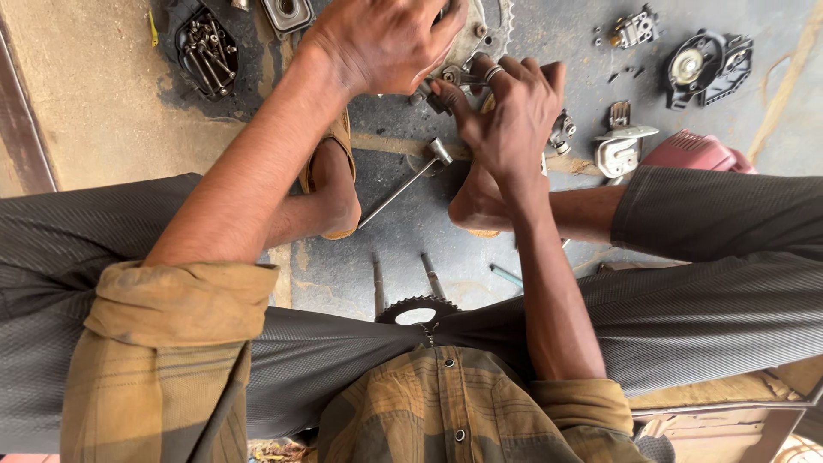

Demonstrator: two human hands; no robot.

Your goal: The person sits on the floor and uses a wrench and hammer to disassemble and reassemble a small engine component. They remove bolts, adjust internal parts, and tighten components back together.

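Oily concrete floor (403, 249) is lying under me; my left hand (386, 39) and right hand (510, 111) are both gripping a small metal part (447, 79).

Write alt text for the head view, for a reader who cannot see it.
Seen from above, a squatting person's left hand and right hand work together on a small metal engine part over an oil-stained concrete floor. A long-handled metal tool lies between the sandalled feet, with a tray of bolts, a sprocket and other engine parts scattered around.
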